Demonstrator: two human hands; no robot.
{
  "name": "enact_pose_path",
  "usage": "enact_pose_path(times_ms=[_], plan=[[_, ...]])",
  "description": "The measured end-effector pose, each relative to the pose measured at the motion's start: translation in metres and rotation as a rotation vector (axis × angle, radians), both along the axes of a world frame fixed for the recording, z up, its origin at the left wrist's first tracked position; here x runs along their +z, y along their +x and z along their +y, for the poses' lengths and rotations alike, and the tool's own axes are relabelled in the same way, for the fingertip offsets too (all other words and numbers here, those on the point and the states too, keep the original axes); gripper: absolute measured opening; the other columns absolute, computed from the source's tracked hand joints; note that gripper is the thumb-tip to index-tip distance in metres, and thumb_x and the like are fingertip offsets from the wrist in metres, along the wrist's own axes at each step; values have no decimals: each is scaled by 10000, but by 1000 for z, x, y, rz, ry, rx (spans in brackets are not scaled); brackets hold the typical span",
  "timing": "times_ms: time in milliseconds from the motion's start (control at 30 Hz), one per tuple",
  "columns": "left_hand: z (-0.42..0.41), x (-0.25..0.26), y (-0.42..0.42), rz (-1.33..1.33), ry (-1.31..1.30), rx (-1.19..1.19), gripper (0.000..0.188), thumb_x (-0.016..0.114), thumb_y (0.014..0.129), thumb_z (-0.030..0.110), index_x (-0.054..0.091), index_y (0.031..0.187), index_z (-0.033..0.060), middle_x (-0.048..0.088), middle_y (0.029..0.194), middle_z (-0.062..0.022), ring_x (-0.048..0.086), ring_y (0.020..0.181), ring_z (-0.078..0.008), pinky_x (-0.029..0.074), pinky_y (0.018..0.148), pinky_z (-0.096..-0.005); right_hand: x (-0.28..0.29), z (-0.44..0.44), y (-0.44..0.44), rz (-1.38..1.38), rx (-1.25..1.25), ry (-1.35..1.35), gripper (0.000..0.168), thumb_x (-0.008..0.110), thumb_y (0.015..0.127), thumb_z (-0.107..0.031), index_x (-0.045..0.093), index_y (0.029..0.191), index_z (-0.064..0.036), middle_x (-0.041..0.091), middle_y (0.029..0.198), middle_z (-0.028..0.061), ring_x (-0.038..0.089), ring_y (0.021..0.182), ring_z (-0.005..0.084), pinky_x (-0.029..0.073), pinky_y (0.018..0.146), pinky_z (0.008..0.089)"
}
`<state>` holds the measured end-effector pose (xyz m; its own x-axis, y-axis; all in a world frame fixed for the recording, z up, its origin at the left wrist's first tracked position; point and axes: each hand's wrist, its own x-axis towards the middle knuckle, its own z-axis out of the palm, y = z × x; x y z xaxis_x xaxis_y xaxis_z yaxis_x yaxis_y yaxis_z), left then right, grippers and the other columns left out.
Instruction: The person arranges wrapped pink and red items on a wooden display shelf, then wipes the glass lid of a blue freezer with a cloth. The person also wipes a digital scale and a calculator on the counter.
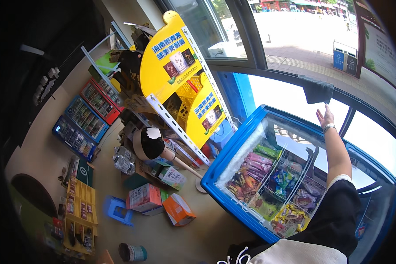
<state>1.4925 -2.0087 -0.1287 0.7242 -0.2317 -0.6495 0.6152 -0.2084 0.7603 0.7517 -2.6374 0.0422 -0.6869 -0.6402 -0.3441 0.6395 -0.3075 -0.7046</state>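
Note:
My right hand, with a watch on its wrist, is stretched out over the far side of a blue chest freezer. Its fingers are apart and hold nothing. Just beyond the fingertips, a dark grey cloth hangs over the window's lower frame; whether they touch it I cannot tell. Under the freezer's glass lid, wrapped ice creams lie sorted in white wire baskets. Yellow packets fill the near part. Frost lines the inner wall. My left hand is out of view.
A yellow display rack stands left of the freezer. On the floor are cartons, an orange box, a blue stool, bottled water and a bin. Drinks fridges line the far wall.

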Motion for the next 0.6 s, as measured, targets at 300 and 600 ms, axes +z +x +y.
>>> enact_pose_path(times_ms=[300,600], plan=[[46,-19,-45,5,51,147,189,632,964,362,608,938,177,624,812,56,603,728,-111,521,633,-296,-12,-83,-65,-69,60,-164,348,719,914,-267,557,1126,-45,590,1075,107,564,1076,274,509,974,406],[32,-37,-45,158,8,22,190,646,954,371,603,930,188,616,811,70,609,737,-103,523,631,-285,76,18,14,580,329,-117,144,608,937,-157,617,985,-21,651,900,40,622,789,133,565,813,304]])
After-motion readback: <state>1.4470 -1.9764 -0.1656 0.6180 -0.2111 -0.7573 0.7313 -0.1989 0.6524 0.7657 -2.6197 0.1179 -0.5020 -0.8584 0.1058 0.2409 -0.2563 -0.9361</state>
